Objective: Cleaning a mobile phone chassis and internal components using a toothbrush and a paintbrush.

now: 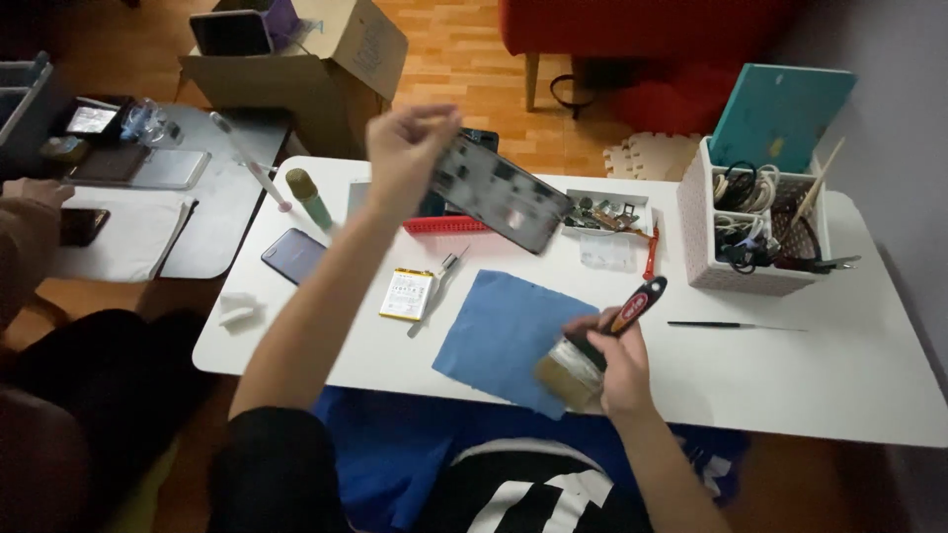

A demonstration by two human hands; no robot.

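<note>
My left hand (410, 148) is raised above the white table (849, 365) and grips an opened phone body (499, 192) by its end, with the dark inner parts facing me. My right hand (614, 357) rests near the table's front edge and holds a flat paintbrush (592, 353) with a red and black handle, its bristles over the corner of a blue cloth (504, 336). A flat white phone battery (407, 294) lies left of the cloth, beside a small metal tool (439, 286).
A blue phone back (293, 255), a green-tipped tube (310, 197), a red tray (444, 225), a small parts tray (607, 212), a thin black probe (731, 325) and a white basket of cables (755, 232) stand around. Another person's hand (35, 192) is at the left, by a grey side table (222, 212).
</note>
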